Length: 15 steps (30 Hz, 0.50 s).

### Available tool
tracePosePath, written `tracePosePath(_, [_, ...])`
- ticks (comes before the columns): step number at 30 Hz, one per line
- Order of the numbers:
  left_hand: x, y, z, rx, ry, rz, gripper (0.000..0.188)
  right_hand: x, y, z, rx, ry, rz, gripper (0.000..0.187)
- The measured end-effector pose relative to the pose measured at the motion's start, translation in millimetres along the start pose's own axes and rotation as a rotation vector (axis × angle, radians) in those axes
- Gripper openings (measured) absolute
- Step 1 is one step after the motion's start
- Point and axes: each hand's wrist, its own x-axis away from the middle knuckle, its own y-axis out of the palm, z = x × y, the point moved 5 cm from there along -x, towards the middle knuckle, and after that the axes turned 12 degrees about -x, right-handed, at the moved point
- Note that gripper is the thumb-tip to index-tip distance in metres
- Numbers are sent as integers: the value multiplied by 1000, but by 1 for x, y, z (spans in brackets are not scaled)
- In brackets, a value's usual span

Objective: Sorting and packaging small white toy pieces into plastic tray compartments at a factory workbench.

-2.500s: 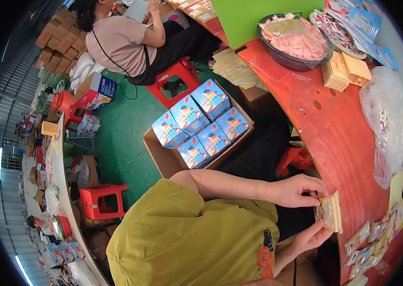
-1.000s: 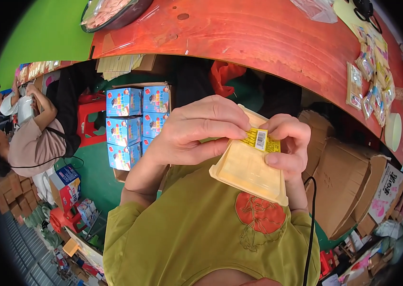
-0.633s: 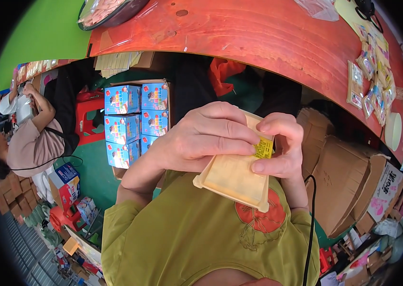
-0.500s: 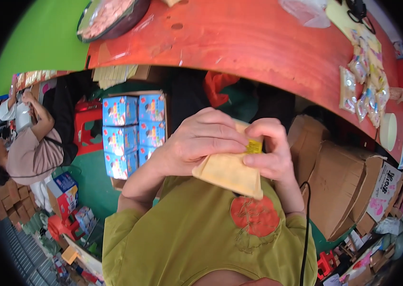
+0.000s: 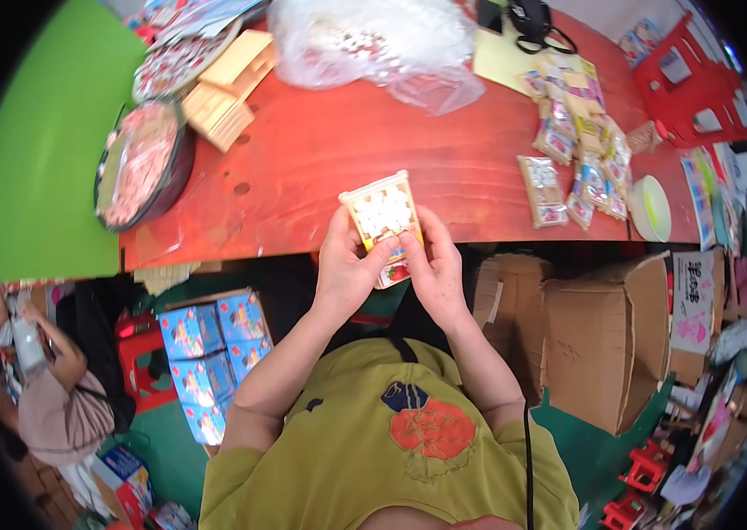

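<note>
A small cream-coloured plastic case point(image 5: 395, 188) is held between both my hands, just off the near edge of the red table point(image 5: 303, 177). White pieces fill its upper part, and a strawberry picture shows low down between my hands. My left hand point(image 5: 345, 269) grips the left side, with the thumb pressed on the front. On the opposite side my right hand point(image 5: 435, 269) does the same, its thumb beside the other. The fingers behind the case are mostly hidden.
Empty cream cases point(image 5: 219, 117) and a dark bowl point(image 5: 181, 168) of pink pieces stand left. A clear plastic bag point(image 5: 435, 88) lies at the back. Filled packs point(image 5: 543, 190) and a pale bowl point(image 5: 652, 212) are right. Cartons point(image 5: 603, 353) flank me; a person point(image 5: 64, 397) sits left.
My hands have moved forward, toward the table edge, with the case. Its plain cream side showed before; now its filled side faces up. The view has shifted to take in more of the tabletop.
</note>
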Motion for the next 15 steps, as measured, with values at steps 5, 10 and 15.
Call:
tracePosePath(5, [-30, 8, 3, -202, -57, 27, 63, -44, -51, -13, -17, -41, 193, 53])
tracePosePath(10, [-10, -11, 151, -43, 586, 132, 18, -97, -187, -50, 183, -205, 570, 39])
tracePosePath(15, [48, -48, 255, 307, 1262, -162, 44, -174, -365, -68, 506, -311, 843, 42])
